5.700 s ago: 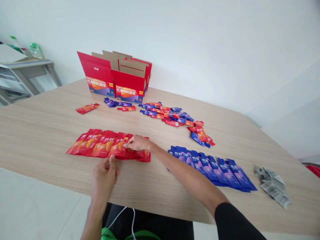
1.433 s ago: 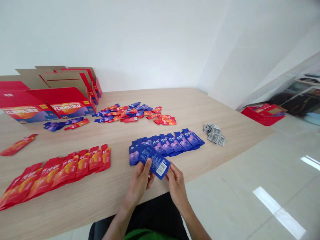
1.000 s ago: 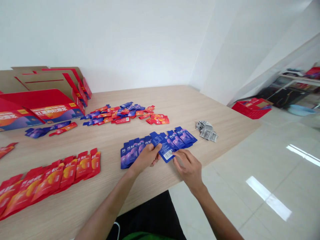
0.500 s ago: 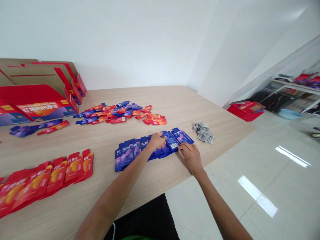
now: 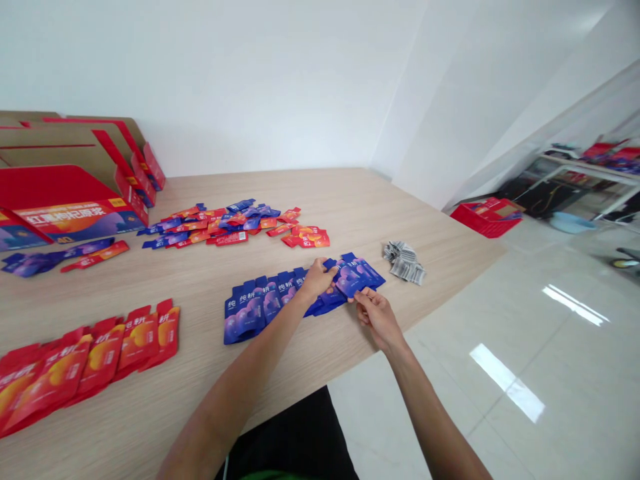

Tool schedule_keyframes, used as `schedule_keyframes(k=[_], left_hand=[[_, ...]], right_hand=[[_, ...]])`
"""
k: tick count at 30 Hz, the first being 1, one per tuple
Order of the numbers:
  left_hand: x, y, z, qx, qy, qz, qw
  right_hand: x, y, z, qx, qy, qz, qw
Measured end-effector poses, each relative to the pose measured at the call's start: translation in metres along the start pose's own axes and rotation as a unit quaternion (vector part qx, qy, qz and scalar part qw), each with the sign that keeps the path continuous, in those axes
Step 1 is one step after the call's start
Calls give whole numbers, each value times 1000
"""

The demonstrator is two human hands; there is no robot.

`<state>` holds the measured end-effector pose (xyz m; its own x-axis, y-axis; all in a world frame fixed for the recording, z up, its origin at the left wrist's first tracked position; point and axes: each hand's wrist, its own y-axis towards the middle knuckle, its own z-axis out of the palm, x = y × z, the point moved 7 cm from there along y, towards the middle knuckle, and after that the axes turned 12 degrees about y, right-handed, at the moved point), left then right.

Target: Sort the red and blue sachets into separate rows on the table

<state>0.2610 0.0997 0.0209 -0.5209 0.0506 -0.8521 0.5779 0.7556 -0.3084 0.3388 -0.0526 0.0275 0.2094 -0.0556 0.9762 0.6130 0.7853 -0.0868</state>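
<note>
A row of overlapping blue pouches (image 5: 245, 313) with purple fruit prints lies on the wooden table. At the row's right part, one blue pouch (image 5: 351, 279) is between my hands, its printed front facing up. My left hand (image 5: 319, 279) has its fingers closed at that pouch's upper left edge. My right hand (image 5: 376, 313) pinches its lower edge between thumb and fingers. More blue pouches lie under and just right of it. Further right is a small heap of grey-and-white striped labels or packets (image 5: 406, 263), too small to make out.
Red pouches (image 5: 103, 357) overlap in a row at the left front. A mixed pile of red and blue sachets (image 5: 220, 223) lies farther back. Red cardboard boxes (image 5: 75, 200) stand open at the back left. Beyond the table's right edge are a red basket (image 5: 487, 217) and tiled floor.
The pouch between my hands showed its barcoded back before; its fruit-printed front is up now. My right hand's fingers have turned slightly around its lower edge. The view has shifted a little.
</note>
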Motion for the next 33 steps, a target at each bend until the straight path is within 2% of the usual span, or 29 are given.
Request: schedule_keyframes(k=[4, 8, 14, 24, 30, 33], left_hand=[[1, 7, -5, -24, 36, 12, 999], [-5, 12, -6, -44, 91, 53, 993], [-19, 14, -5, -76, 189, 103, 974], [-30, 1, -2, -89, 308, 92, 943], [-37, -9, -2, -75, 365, 74, 925], [-39, -12, -3, -71, 379, 66, 920]], right_hand=[[2, 0, -7, -7, -178, -44, 983], [-7, 3, -9, 10, -279, 2, 960], [-15, 9, -14, 14, -273, 43, 961], [-9, 18, -20, -16, -318, -11, 948], [-5, 14, -14, 9, -349, -54, 935], [-5, 11, -14, 8, -339, -54, 939]])
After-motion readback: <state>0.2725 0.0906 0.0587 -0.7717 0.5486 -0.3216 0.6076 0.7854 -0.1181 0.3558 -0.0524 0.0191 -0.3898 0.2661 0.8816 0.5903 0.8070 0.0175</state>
